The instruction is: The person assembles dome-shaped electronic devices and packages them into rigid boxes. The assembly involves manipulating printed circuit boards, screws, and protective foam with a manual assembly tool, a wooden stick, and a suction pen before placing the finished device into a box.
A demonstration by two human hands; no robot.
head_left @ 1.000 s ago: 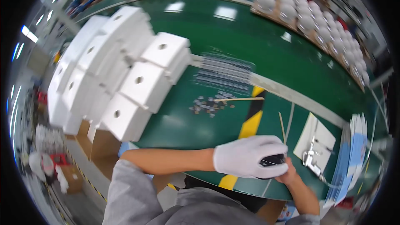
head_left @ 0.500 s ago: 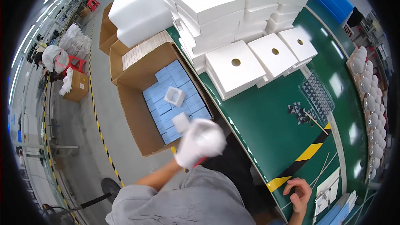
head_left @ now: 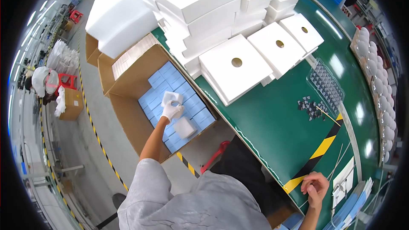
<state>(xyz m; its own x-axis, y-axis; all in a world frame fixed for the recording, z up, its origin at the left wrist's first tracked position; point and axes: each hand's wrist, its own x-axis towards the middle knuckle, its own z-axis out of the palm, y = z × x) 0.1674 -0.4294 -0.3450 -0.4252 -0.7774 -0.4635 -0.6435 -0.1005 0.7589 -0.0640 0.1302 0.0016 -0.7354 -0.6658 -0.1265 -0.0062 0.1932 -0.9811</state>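
My left hand [head_left: 172, 111], in a white glove, reaches into an open cardboard box [head_left: 128, 121]. Its fingers close on the edge of a white foam block [head_left: 167, 97] with a round hollow. Beside that hand, a second white foam block [head_left: 184, 127] rests on rows of light blue small boxes [head_left: 200, 105]. Over the green table [head_left: 251, 130], near its front edge, my bare right hand [head_left: 315, 186] hangs with fingers loosely bent and apart. Nothing shows in it.
White boxes with round holes [head_left: 238, 66] stand stacked at the table's back. Farther right lie a clear tray of small parts [head_left: 326, 81], loose dark pieces [head_left: 310, 107] and a row of white bulbs [head_left: 381, 89]. A red strap-like thing [head_left: 215, 155] lies below the cardboard box.
My left hand has moved forward and left from in front of my body into the cardboard box, onto the hollowed foam block. My right hand stays by the table's front edge.
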